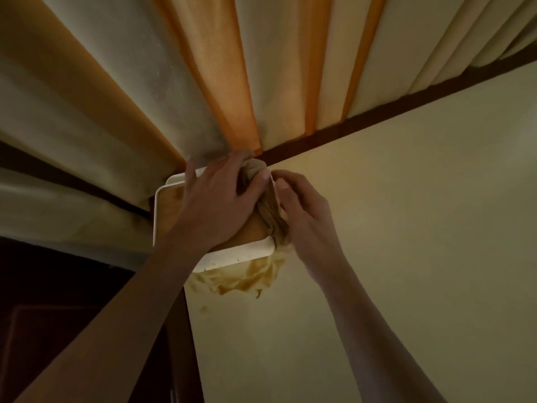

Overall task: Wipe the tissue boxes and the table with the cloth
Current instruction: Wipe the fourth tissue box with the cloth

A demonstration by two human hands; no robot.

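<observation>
Cream table [406, 228] against striped curtain [203, 68], left hand [215, 199] flat on tissue box [238, 255], right hand [308, 222] pinching cloth [267, 205]

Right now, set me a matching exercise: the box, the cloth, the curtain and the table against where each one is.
Things:
1. tissue box
2. cloth
3. curtain
4. table

Places:
A. hangs behind the table's far edge
B. under both hands, at the table's corner
C. bunched at the box's near side and up its right edge
D. carries the box

Pairs: 1-B, 2-C, 3-A, 4-D
</observation>
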